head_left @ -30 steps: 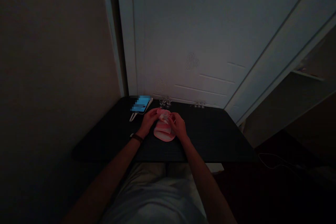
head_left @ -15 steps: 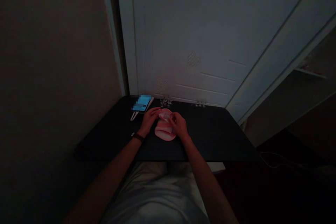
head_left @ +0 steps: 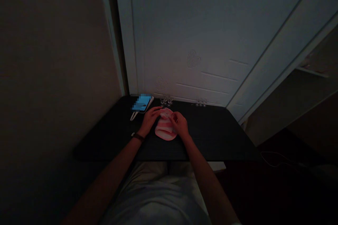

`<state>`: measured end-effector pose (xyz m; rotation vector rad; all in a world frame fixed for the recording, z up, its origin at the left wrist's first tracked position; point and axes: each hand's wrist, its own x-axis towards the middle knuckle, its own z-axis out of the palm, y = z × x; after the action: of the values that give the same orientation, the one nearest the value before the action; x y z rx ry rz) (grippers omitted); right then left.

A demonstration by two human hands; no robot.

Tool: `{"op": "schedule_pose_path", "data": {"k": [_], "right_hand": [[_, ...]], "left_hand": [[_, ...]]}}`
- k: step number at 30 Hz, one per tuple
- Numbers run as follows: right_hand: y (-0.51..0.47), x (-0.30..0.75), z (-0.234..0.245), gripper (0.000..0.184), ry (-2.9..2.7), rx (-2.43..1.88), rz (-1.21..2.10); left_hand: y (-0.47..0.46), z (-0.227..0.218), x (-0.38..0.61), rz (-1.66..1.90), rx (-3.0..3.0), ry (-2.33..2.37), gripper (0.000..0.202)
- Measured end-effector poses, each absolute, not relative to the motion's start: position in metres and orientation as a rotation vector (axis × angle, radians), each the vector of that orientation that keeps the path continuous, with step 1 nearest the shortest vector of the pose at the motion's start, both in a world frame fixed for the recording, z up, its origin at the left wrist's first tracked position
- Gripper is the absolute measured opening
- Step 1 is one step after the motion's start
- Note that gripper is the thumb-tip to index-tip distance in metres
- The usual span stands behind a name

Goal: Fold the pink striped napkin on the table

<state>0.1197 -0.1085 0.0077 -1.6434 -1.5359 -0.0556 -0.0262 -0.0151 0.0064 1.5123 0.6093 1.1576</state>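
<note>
A small pink cloth item (head_left: 164,134) with paler stripes, bunched at its far end, lies on the dark tabletop (head_left: 211,137). Its exact kind cannot be made out in the dim light. At its far left edge, my left hand (head_left: 150,119) has its fingers closed on the fabric. My right hand (head_left: 180,124) pinches the cloth at its upper right, fingertips curled in and partly hidden. A dark band (head_left: 138,136) circles my left wrist.
A phone with a lit blue screen (head_left: 142,102) stands tilted at the back left, a white strap or cable (head_left: 134,115) beside it. Several small clear pieces (head_left: 167,100) sit along the back edge, with more clear pieces (head_left: 201,103) farther right. A white panel (head_left: 163,42) rises behind.
The view has shifted very slightly. Both hands stay at the pink cloth, with little visible movement of the fingers.
</note>
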Motion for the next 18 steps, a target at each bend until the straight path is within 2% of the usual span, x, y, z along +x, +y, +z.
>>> {"op": "schedule_pose_path", "data": {"k": [18], "right_hand": [[-0.1118, 0.1174, 0.0109, 0.021, -1.598, -1.749, -0.158]], "left_hand": [[-0.0140, 0.0072, -0.0278, 1.176, 1.503, 0.608, 0.042]]}}
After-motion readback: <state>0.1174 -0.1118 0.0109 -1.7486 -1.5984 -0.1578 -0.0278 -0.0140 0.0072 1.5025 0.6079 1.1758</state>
